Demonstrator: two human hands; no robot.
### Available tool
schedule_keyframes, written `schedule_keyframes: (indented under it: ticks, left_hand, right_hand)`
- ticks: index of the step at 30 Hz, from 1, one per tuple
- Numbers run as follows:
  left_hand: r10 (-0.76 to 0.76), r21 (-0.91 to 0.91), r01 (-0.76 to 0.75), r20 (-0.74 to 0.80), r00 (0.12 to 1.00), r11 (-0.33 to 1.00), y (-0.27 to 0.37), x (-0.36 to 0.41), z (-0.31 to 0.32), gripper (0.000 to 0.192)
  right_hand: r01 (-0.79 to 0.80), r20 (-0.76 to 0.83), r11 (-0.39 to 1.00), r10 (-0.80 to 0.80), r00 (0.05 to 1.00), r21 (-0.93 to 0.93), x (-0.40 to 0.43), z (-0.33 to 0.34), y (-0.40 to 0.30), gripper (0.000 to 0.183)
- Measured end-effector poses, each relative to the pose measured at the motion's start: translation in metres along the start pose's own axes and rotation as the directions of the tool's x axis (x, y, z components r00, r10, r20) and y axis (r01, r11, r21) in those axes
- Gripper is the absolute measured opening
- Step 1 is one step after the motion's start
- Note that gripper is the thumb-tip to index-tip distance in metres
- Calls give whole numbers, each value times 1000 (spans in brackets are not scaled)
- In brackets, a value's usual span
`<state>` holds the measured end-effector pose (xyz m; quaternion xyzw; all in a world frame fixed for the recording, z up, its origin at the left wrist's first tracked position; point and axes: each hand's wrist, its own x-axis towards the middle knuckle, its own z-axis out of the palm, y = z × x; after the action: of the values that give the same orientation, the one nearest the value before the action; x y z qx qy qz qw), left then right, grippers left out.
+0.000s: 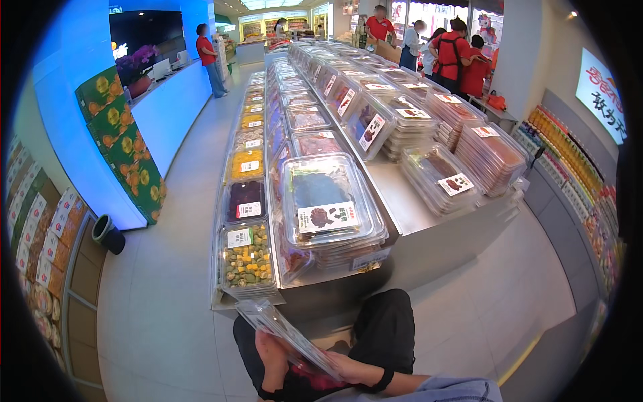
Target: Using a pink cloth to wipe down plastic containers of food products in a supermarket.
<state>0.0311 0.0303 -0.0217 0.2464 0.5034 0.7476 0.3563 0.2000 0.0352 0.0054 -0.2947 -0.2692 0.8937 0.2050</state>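
Low in the head view, over my knees, a clear plastic clamshell box [294, 335] is held on a slant. My left hand [272, 352] grips it from below on the left side. On its lower right end my right hand [351, 369] is closed, with a dark band at the wrist. The contents of this box are hard to make out. Just beyond it stands a stack of clear boxes [326, 193] with dark food and a printed label on top. Left of that stack lies a box of green and yellow pieces [247, 256].
Stepped metal shelving [387, 201] with rows of packed boxes runs away from me. More stacked boxes [490, 151] stand on its right. A black bin [108, 233] is on the floor at left. A person in red [206, 53] stands by the counter; several people are at back right.
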Motion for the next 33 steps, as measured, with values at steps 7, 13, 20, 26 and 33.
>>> schedule_keyframes:
  ticks: [7,13,20,26,33]
  left_hand:
    - [85,85,-107,226,970,991,1,-20,19,50]
    - [50,106,-81,273,961,991,7,-25,24,52]
    - [79,155,-133,310,947,979,-2,-25,18,61]
    - [134,154,-159,162,978,975,-5,-20,17,59]
    - [307,263,-320,90,947,910,11,-10,16,59]
  right_hand:
    - [-249,102,963,238,966,103,8,-6,-15,42]
    - [-264,41,960,261,965,98,4,-11,-16,40]
    - [-167,50,986,166,985,10,4,-17,-20,38]
    - [-171,242,980,191,951,-104,10,-39,-12,47]
    - [-78,214,973,126,969,-219,5,-33,-25,51]
